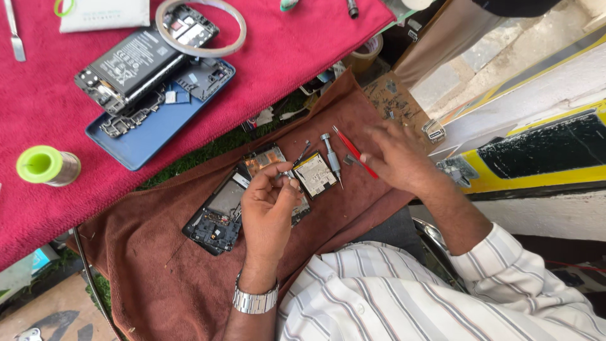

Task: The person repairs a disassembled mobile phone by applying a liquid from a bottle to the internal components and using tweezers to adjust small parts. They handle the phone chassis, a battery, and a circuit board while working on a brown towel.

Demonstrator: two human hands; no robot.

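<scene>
An opened phone (222, 211) with its back removed lies on a brown towel (164, 278). My left hand (268, 211), with a metal watch on the wrist, rests over the phone's right part and pinches thin metal tweezers (295, 165) that point up and to the right. Beside it lie a small rectangular phone part (314, 174), a grey screwdriver (331, 156) and a red-handled tool (349, 146). My right hand (396, 158) is blurred, fingers apart, over the lower end of the red tool and gripping nothing I can see.
On the red cloth (38, 101) at upper left lie a second dismantled phone (136, 60) on a blue back cover (142, 142), a tape ring (235, 31), a green spool (45, 165), a white pouch (104, 14) and a metal tool (15, 35). A yellow and black edge (536, 173) runs at right.
</scene>
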